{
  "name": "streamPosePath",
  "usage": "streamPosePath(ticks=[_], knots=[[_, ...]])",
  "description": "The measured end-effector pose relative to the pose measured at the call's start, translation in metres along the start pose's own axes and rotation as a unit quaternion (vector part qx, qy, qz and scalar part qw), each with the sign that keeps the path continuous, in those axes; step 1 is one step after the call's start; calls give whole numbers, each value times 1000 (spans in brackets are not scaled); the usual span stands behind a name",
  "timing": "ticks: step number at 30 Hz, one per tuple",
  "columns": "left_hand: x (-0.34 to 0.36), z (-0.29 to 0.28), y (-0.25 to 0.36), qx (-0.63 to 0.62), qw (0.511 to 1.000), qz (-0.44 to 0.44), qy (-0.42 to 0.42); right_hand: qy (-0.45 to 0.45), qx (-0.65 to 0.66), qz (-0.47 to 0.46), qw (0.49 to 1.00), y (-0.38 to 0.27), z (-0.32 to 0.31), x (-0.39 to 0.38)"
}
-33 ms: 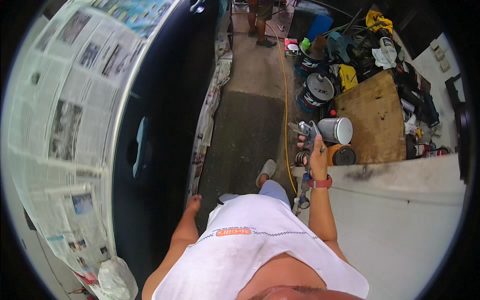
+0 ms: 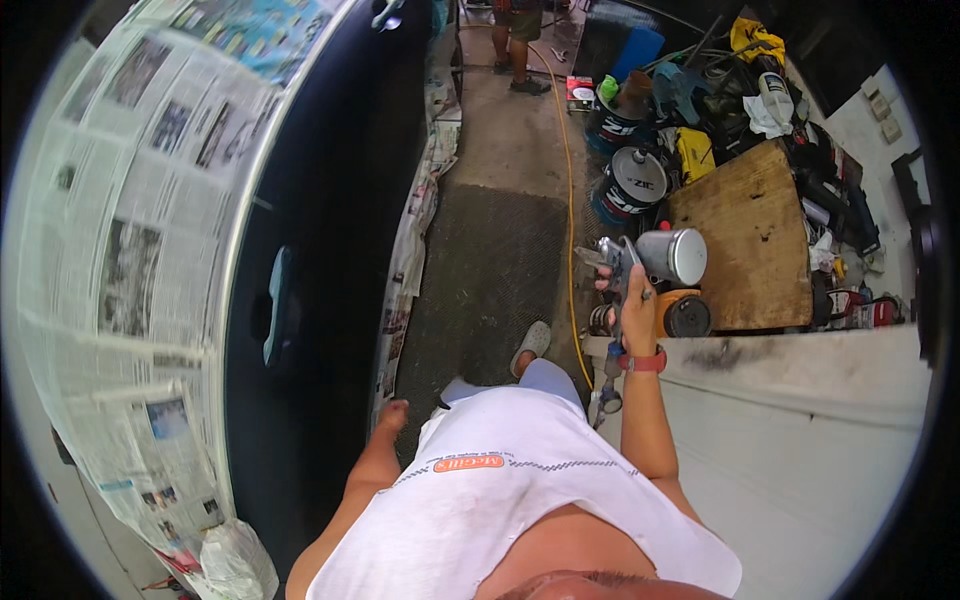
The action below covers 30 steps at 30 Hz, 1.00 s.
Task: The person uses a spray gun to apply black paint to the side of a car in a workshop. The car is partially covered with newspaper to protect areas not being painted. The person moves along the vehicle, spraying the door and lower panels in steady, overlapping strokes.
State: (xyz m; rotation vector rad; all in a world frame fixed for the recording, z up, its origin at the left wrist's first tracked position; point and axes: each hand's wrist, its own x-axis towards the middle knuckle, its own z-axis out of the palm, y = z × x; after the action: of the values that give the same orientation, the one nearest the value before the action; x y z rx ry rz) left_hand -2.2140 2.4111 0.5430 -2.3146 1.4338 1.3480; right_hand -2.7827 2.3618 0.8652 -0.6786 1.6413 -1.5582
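A paint spray gun (image 2: 618,258) with a silver cup (image 2: 672,255) is held in my right hand (image 2: 636,315), on the right. My fingers wrap round its grip, and its nozzle points left toward the dark car door (image 2: 330,230). A gauge (image 2: 609,402) hangs below the gun. On the door is a glossy handle (image 2: 278,305). Newspaper (image 2: 130,275) covers the car above the door, and a crumpled paper strip (image 2: 418,230) runs along its lower edge. My left hand (image 2: 393,412) hangs low beside that strip; its fingers are mostly hidden.
A yellow hose (image 2: 571,200) runs along the floor at my right. Oil pails (image 2: 637,178), a wooden board (image 2: 745,235) and piled tools stand beyond it. A low white wall (image 2: 780,400) is beside my right arm. Another person's legs (image 2: 520,50) show at the far end.
The view has shifted very slightly. My left hand sits a touch lower; my right hand keeps its hold on the spray gun in nearly the same place.
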Motion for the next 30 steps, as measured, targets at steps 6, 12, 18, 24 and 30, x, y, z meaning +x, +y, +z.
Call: streamPosePath(ticks=[6, 12, 18, 24, 30], knots=[[-41, 54, 114, -137, 983, -49, -115, -35, -16, 22, 999, -53, -13, 144], [17, 81, 203, -293, 953, -70, -43, -95, -1, 29, 995, -57, 14, 262], [89, 45, 299, -144, 988, -51, -33, -118, -50, -3, 992, -78, 74, 365], [201, -19, 392, -227, 970, -84, -24, -77, -83, -65, 992, -121, 120, 494], [264, -124, 501, -414, 905, 59, 84, -58, -53, -80, 994, -173, 173, 613]])
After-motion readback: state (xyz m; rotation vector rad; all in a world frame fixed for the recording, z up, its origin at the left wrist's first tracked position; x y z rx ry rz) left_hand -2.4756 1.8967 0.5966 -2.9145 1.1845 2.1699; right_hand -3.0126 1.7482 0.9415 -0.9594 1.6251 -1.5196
